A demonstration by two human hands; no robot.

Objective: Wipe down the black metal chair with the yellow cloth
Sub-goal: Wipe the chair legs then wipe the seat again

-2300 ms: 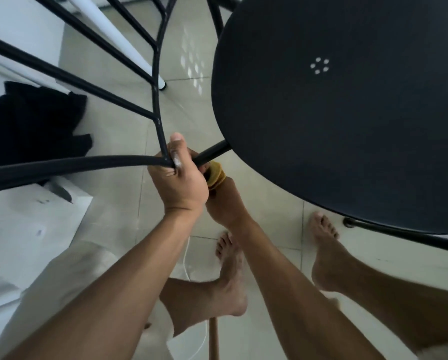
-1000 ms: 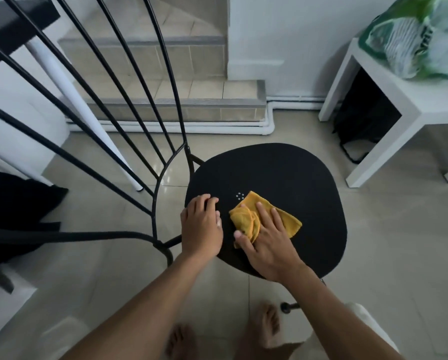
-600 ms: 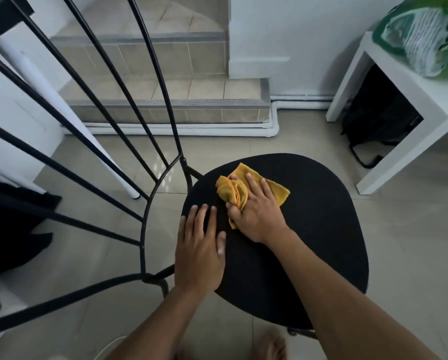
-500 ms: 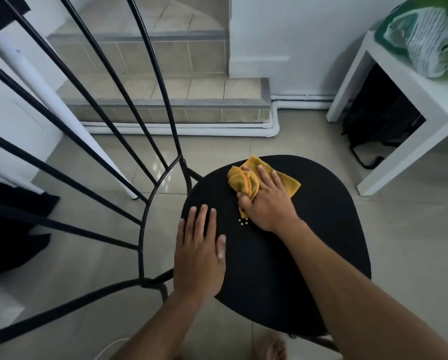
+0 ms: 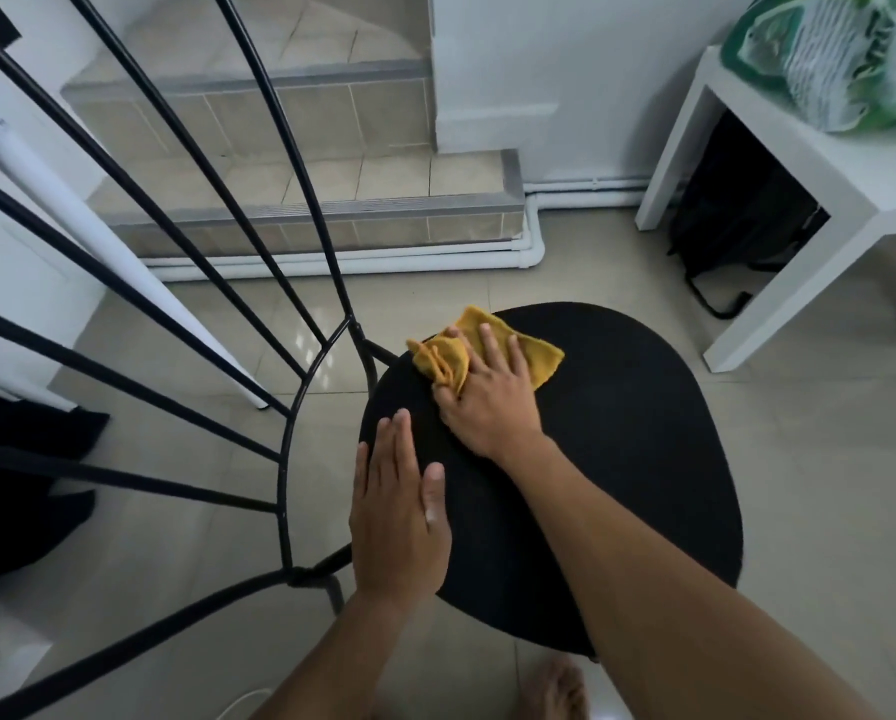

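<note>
Pale tiled floor [image 5: 799, 459] fills the view, and right in the middle stands the black metal chair [image 5: 617, 459], its broad rounded seat facing up while its thin back rods [image 5: 284, 459] fan out toward 9 and 10 o'clock. Up at 11 to 12 o'clock, two tiled steps [image 5: 331, 200] climb toward the wall, with white pipes [image 5: 383, 259] running along their base. Over at 2 o'clock there's a white table [image 5: 825, 168] carrying a green and white bag [image 5: 840, 54], and a black bag [image 5: 737, 220] sits in the shadow beneath it. Dark fabric [image 5: 19, 485] lies heaped at 9 o'clock, behind the rods. Now the hands, both down on the seat and close together but not touching. The left hand [image 5: 399, 517] lies flat at the seat's 9 o'clock edge, fingers straight and together, palm down on the metal. The right hand [image 5: 492, 402] is just ahead of it at the seat's 11 o'clock, fingers spread and straight, pressing down on the yellow cloth [image 5: 534, 356]. That cloth sits on the seat at its far left rim, bunched into folds at the thumb side and spread flatter under the fingers, one corner poking past the edge. Down at 6 o'clock, a bare foot [image 5: 555, 688] shows on the tiles just below the seat.
</note>
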